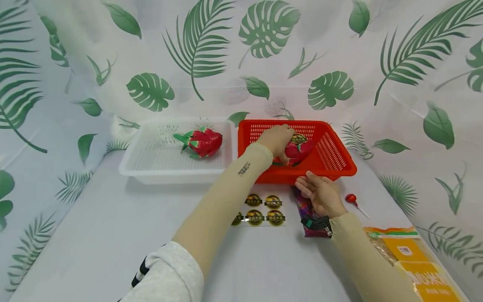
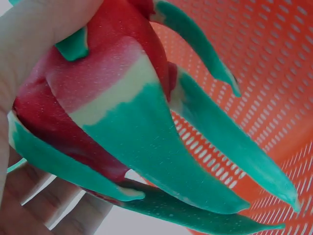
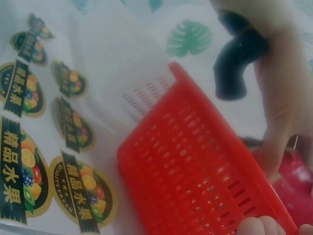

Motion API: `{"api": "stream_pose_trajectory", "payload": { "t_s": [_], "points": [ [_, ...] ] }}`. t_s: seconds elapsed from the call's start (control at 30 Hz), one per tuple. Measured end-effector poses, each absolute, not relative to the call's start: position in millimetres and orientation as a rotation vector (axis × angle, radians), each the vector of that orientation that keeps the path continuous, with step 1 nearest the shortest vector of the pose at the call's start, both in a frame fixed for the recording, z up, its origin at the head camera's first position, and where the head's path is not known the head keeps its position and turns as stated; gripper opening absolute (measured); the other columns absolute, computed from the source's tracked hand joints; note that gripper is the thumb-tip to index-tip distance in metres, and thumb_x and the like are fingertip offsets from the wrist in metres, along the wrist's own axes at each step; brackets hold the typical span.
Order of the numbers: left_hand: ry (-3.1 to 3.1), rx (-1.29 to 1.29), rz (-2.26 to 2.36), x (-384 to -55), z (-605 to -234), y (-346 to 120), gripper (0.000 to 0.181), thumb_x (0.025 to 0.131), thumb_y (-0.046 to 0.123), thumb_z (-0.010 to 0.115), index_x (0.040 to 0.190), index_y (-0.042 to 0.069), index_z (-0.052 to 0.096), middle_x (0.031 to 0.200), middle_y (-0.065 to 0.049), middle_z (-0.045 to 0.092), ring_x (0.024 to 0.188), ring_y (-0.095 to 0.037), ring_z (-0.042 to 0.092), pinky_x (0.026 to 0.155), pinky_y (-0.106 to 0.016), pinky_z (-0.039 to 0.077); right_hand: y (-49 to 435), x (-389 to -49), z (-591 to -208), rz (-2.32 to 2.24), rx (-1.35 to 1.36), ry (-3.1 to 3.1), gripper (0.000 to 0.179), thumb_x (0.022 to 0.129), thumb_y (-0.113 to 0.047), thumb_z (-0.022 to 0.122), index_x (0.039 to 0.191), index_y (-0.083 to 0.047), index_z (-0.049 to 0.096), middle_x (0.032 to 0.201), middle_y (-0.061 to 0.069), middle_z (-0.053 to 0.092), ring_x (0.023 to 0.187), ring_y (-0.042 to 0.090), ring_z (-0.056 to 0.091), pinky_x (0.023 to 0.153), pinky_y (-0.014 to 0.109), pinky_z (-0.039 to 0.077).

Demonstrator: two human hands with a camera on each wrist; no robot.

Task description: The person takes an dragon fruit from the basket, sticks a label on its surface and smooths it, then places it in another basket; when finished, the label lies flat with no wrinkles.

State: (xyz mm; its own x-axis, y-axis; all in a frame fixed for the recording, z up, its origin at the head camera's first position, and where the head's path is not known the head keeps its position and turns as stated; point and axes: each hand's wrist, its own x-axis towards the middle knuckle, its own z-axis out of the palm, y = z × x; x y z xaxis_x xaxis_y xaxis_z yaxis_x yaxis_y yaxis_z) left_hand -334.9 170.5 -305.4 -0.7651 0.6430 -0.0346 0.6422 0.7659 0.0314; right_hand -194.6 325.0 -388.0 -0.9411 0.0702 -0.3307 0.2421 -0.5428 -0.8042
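Note:
In the head view my left hand (image 1: 276, 140) reaches into the red basket (image 1: 341, 171) and grips a dragon fruit (image 1: 300, 152). A round black-and-gold sticker (image 1: 299, 138) shows on its skin. Seen from the left wrist, the thumb and fingers curl round the pink body of the dragon fruit (image 2: 110, 73), and its long green scales point away from the hand. My right hand (image 1: 321, 193) is just in front of the basket's near rim, palm turned up and fingers loosely bent, holding nothing. Its fingertips (image 3: 259, 226) appear by the basket's rim in the right wrist view.
Left of the red basket stands a white basket (image 1: 177, 172) with another dragon fruit (image 1: 205, 142). A sheet of round stickers (image 1: 265, 209) lies in front. Under the right hand is a dark purple packet (image 1: 303, 205); a red lollipop (image 1: 351, 199) and yellow bag (image 1: 416, 260) lie to the right.

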Motion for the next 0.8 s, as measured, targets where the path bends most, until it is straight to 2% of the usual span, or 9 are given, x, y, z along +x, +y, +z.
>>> {"api": "stream_pose_trajectory", "payload": {
  "t_s": [0.17,0.4,0.5,0.63,0.73,0.8],
  "points": [
    [2.912,1.004,0.020,-333.8,-310.6,169.7,0.086,0.079,0.048,0.090,0.148,0.017,0.049,0.157,-0.002,0.050,0.143,-0.018,0.049,0.120,-0.034,0.044,324.6,-192.3,-387.3,-2.611,0.497,1.483,0.016,0.102,-0.019,0.064,0.108,-0.006,0.069,0.096,0.004,0.079,0.092,0.017,0.079,0.085,0.030,0.063],
    [2.955,0.888,0.079,-334.3,-314.8,167.9,0.083,0.082,0.037,0.090,0.151,0.018,0.047,0.154,-0.002,0.048,0.141,-0.022,0.051,0.112,-0.037,0.051,320.8,-192.2,-384.4,-2.609,0.498,1.464,0.014,0.102,-0.018,0.065,0.108,-0.006,0.070,0.093,0.004,0.080,0.089,0.017,0.079,0.086,0.031,0.063],
    [3.005,0.854,0.082,-335.3,-314.3,170.5,0.067,0.091,0.028,0.081,0.150,0.019,0.050,0.151,-0.001,0.052,0.138,-0.021,0.053,0.111,-0.037,0.052,320.1,-192.4,-383.9,-2.605,0.512,1.464,0.012,0.101,-0.018,0.065,0.105,-0.008,0.070,0.092,0.004,0.080,0.090,0.017,0.079,0.087,0.032,0.063],
    [3.022,0.840,0.077,-335.3,-312.6,173.4,0.042,0.097,0.022,0.073,0.138,0.019,0.063,0.136,0.002,0.066,0.118,-0.014,0.065,0.102,-0.034,0.058,321.4,-193.2,-384.9,-2.602,0.509,1.485,0.011,0.102,-0.019,0.065,0.100,-0.010,0.071,0.092,0.003,0.079,0.090,0.016,0.079,0.091,0.033,0.061],
    [2.982,0.838,0.066,-334.8,-313.4,173.7,0.039,0.093,0.025,0.079,0.130,0.018,0.069,0.127,0.003,0.072,0.106,-0.013,0.067,0.097,-0.033,0.060,322.9,-193.7,-386.2,-2.606,0.517,1.485,0.011,0.102,-0.019,0.065,0.099,-0.010,0.071,0.092,0.003,0.079,0.089,0.016,0.079,0.093,0.034,0.059],
    [2.951,0.824,0.061,-334.5,-315.3,173.6,0.041,0.092,0.028,0.081,0.130,0.017,0.070,0.127,0.002,0.072,0.104,-0.013,0.065,0.098,-0.033,0.059,323.9,-193.8,-387.1,-2.610,0.526,1.477,0.011,0.101,-0.019,0.065,0.100,-0.010,0.070,0.093,0.004,0.079,0.089,0.016,0.079,0.093,0.034,0.060]
  ]
}}
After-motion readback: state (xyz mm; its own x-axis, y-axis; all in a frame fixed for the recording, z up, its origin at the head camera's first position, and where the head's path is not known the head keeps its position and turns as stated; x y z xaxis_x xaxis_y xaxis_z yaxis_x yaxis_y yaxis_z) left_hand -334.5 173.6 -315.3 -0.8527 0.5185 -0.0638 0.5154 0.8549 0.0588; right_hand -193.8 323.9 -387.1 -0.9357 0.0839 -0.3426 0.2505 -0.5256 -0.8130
